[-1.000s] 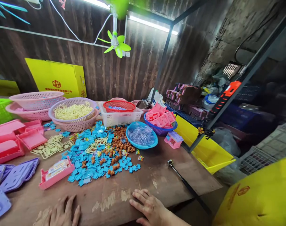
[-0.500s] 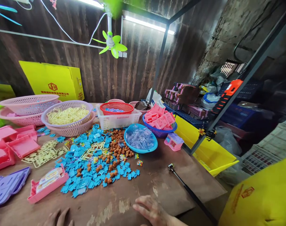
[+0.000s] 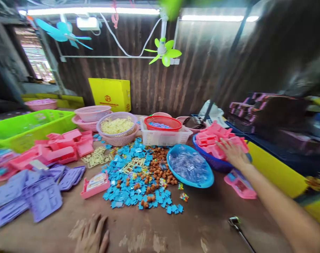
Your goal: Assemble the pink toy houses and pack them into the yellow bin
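Pink plastic pieces (image 3: 215, 138) lie heaped in a dark blue basket (image 3: 218, 163) at the right of the worktop (image 3: 202, 225), and the person's right hand (image 3: 232, 153) reaches over that heap in the centre right of the frame. Its grip is loose and open: the fingers are spread flat across the top pieces, touching them, with nothing closed between finger and thumb as far as the blurred picture shows. The heap rises above the basket's rim, so a sweeping hand could well push pieces over the edge and onto the worktop. The forearm also passes right above a small pink toy (image 3: 240, 184) lying just beside the basket, which a lowered arm could knock.

The left hand (image 3: 93, 237) lies palm down on the bare worktop at the bottom left of centre, fingers open, holding nothing.

Just left of the dark basket sits a light blue dish (image 3: 206, 181) of clear plastic bits. Farther left spreads a loose pile of small blue parts (image 3: 128, 191) mixed with brown pieces (image 3: 160, 168). A metal rod (image 3: 239, 228) lies near the bottom right edge, and purple panels (image 3: 41, 198) fill the lower left.
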Tool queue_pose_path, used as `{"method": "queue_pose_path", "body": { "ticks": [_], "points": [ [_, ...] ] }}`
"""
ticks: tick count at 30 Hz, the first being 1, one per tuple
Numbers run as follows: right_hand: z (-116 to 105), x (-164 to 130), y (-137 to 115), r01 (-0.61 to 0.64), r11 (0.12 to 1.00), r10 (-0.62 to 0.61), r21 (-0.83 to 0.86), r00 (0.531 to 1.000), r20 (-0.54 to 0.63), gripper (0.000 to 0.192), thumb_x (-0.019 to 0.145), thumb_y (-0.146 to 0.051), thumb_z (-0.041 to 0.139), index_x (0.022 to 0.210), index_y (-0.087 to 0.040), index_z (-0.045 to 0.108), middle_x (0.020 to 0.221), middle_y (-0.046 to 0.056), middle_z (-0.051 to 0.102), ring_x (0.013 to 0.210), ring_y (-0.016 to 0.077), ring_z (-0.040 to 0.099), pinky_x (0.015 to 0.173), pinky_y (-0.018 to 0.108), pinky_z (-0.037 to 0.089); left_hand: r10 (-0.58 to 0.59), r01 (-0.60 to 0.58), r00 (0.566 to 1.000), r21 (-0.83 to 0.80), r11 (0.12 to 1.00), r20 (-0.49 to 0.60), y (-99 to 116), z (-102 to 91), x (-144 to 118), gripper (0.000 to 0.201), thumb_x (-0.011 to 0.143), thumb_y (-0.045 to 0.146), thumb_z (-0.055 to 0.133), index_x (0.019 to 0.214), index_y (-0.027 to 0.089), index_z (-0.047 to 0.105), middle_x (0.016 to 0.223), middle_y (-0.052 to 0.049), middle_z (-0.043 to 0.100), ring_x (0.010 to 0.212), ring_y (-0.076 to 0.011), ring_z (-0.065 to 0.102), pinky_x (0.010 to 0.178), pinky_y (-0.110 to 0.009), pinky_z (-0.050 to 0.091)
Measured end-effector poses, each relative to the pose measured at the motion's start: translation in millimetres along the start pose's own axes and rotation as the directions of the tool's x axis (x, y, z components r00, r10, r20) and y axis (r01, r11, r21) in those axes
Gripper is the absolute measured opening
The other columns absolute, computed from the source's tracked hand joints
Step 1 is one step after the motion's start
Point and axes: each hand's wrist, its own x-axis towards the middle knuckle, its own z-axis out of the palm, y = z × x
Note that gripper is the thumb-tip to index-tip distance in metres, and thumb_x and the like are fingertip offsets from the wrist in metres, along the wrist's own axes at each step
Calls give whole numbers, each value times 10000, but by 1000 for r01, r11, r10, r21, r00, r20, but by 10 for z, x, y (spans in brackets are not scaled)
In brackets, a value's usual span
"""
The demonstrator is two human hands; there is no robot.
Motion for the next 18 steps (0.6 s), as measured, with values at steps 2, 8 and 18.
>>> {"method": "queue_pose_path", "body": {
  "ticks": [2, 8, 18],
  "points": [
    [125, 81, 39, 66, 997, -66, 37, 998, 14, 500, 884, 11, 206, 1185, -70, 597, 1318, 208, 497, 1223, 265, 460, 960, 476, 318, -31, 32, 999, 18, 999, -44, 93, -72, 1, 352, 826, 325, 432, 1097, 210, 624, 1171, -82, 608, 1117, -261, 526, 998, -432, 369],
    [310, 169, 138, 48, 998, -50, 41, 997, 57, 382, 866, -132, 489, 1232, -39, 548, 1269, 266, 519, 1208, 279, 468, 911, 425, 342, -102, 102, 994, 3, 995, -31, 236, -174, 21, 337, 843, 299, 427, 1122, 221, 599, 1200, -78, 577, 1114, -254, 518, 984, -445, 379],
    [-358, -89, -299, -106, 973, 160, 205, 951, -266, 820, 853, -636, 340, 1370, 0, 354, 1270, 325, 467, 1208, 378, 434, 839, 529, 336, -151, 149, 988, -119, 982, -15, 251, -170, -8, 354, 842, 297, 451, 1173, 225, 553, 1226, -63, 549, 1155, -244, 496, 1024, -449, 364]
  ]
}}
